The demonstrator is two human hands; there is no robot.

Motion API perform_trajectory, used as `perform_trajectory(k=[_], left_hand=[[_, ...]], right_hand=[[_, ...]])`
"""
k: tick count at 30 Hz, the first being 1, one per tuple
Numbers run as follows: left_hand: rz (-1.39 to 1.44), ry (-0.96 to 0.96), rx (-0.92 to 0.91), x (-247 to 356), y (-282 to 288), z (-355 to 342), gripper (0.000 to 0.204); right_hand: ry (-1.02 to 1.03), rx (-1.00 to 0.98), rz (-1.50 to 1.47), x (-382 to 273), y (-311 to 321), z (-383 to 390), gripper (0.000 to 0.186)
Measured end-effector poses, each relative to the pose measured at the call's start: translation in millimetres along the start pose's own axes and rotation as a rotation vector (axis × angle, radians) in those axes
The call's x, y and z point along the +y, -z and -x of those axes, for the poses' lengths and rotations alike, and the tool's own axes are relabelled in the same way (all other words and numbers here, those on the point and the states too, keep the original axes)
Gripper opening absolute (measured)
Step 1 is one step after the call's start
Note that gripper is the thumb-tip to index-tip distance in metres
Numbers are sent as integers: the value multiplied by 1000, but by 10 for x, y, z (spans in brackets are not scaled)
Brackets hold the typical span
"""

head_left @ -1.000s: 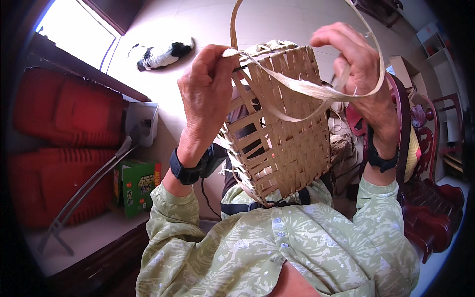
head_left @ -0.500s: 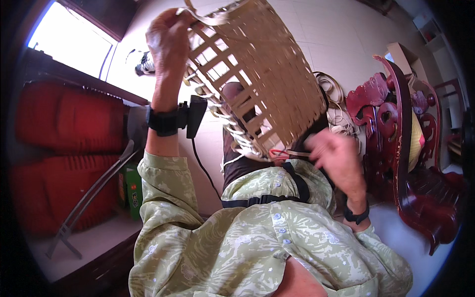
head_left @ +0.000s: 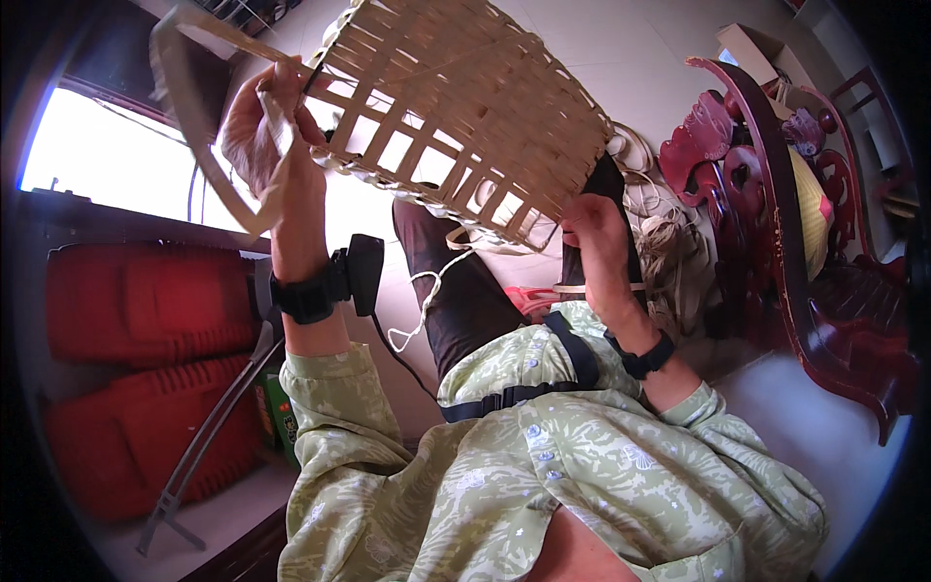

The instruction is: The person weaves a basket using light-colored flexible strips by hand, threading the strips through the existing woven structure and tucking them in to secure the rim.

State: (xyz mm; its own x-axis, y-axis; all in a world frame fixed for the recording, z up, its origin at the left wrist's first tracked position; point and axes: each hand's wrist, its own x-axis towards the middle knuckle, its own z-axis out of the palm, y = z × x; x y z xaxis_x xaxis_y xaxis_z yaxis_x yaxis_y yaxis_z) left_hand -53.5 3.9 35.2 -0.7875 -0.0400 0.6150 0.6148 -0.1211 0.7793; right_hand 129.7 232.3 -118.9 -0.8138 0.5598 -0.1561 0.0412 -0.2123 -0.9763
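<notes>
A woven basket (head_left: 485, 92) of flat tan strips is held up tilted above my legs, its open lattice side toward me. My left hand (head_left: 267, 136) is closed at its upper left corner, pinching a long pale strip (head_left: 176, 92). That strip loops out to the left, blurred by motion. With fingers bent, my right hand (head_left: 598, 238) grips the basket's near right corner; its fingertips are partly hidden. Pale lacing runs along the lower edge, and a loose white cord (head_left: 427, 303) dangles from it over my thigh.
Coiled pale strips (head_left: 669, 233) lie on the floor at right, beside a carved dark-red wooden chair (head_left: 776, 223). Red plastic chairs (head_left: 150, 306) and a metal crutch-like frame (head_left: 218, 427) stand at left. An open cardboard box (head_left: 752, 53) sits farther back.
The basket has shifted up and left and turned. My right hand has come up onto its near corner. My left hand has moved left and down, with the strip now looping out.
</notes>
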Motion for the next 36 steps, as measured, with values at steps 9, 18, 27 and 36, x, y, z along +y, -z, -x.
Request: perform_trajectory(k=[9,18,27,36], left_hand=[[72,99,46,-57,-110,238,32],[453,591,257,-377,-273,1183,23],[590,1056,189,-110,-237,2517,13],[763,1240,47,411,-206,2413,14]], right_hand=[[-65,38,-454,-365,67,-379,26],[255,175,-42,-1109,338,-1309,37],[409,-67,491,-1115,459,-1887,31],[614,-273,890,-1094,-63,-1988,41]])
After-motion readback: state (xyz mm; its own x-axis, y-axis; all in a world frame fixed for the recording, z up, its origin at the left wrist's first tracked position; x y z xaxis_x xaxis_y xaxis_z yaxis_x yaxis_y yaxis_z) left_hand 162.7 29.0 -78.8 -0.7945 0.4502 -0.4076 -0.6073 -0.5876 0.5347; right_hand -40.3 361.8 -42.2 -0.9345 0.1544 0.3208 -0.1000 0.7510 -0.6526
